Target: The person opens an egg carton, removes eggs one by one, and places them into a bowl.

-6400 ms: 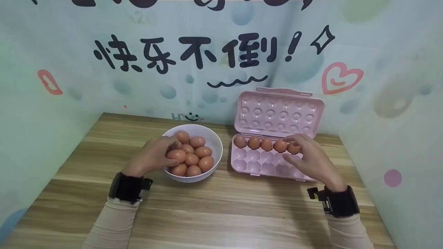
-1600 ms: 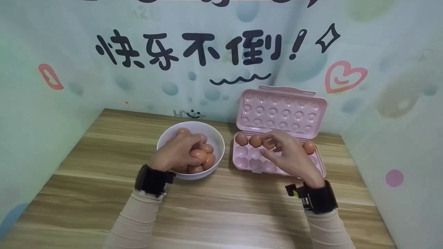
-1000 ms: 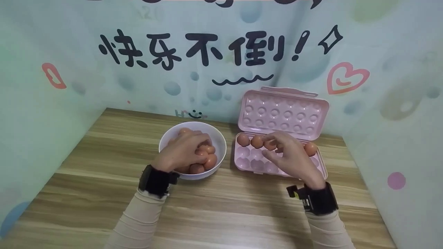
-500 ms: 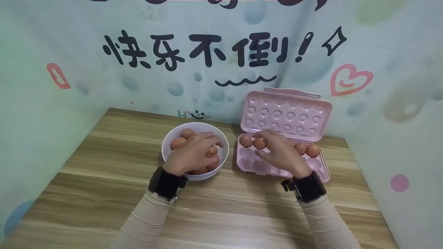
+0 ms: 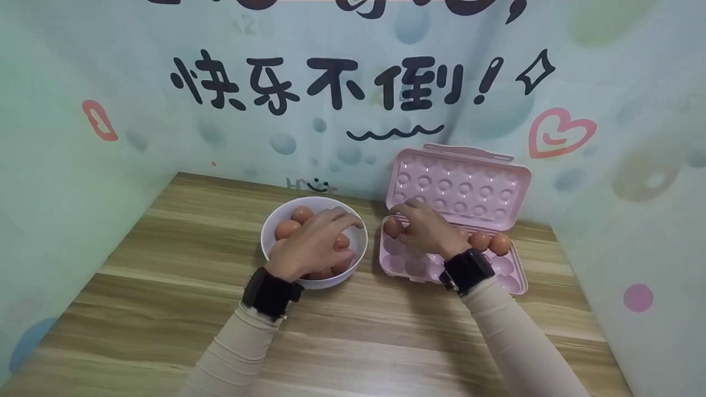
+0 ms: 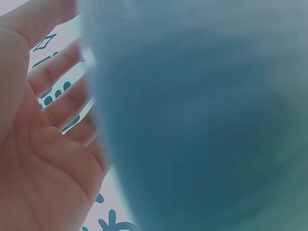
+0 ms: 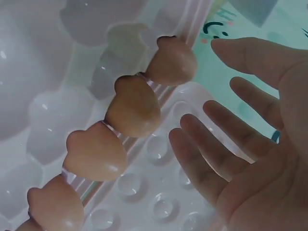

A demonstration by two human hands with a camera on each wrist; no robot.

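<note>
Left hand (image 5: 311, 242): fingers and thumb spread well apart, palm bare, no grip showing; fingertips hidden by the bowl in the wrist view. White bowl (image 5: 359, 237): directly beneath that hand; holds brown eggs (image 5: 302, 214), several under and just beyond the fingers. Right hand (image 5: 427, 229): open-fingered, grasping nothing, thumb apart. Pink plastic egg carton (image 5: 392, 263): under the right hand, hinged lid (image 5: 460, 187) raised behind it. Carton eggs (image 5: 500, 243): single back row, to both sides of the right hand. Wooden table (image 5: 358, 342): below both hands.
</note>
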